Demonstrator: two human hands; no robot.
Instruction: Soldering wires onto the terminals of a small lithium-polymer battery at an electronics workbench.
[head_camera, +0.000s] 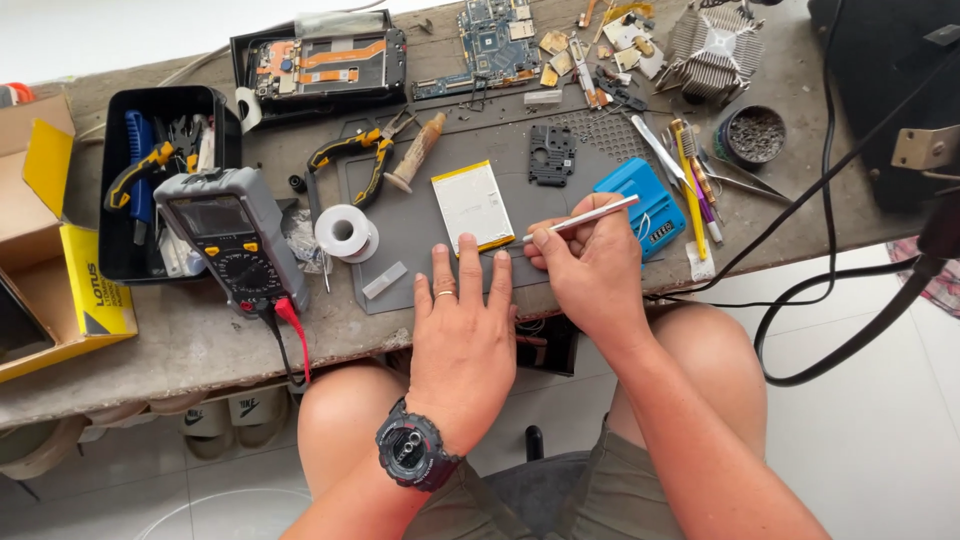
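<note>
On my feed, going from the left of the bench, a black tray (118, 200) of hand tools sits beside a grey multimeter (232, 240) with its red and black leads plugged in, and a spool of solder (346, 232) lies just right of it on the edge of the grey work mat (420, 225). I see my left hand (462, 320) laid flat, palm down, fingers stretched out and slightly spread, gripping nothing; it rests at the near edge of the mat, with the fingertips just below the flat battery (472, 204), and I cannot tell whether the middle fingertip actually touches it. A ring shows on one finger and a dark watch on the wrist. The battery is a thin white rectangle with yellow edging, lying flat in the middle of the mat, tilted a little. To its right my right hand (590, 268) is closed around a slim silver tool (585, 217), pinched between thumb and fingers like a pen, its far end slanting up to the right over a blue plastic case (640, 195). The near tip sits close to the battery's lower right corner; contact is hidden from me. Pliers (362, 155) lie above the spool, and a small black perforated plate (552, 154) rests above the battery.
</note>
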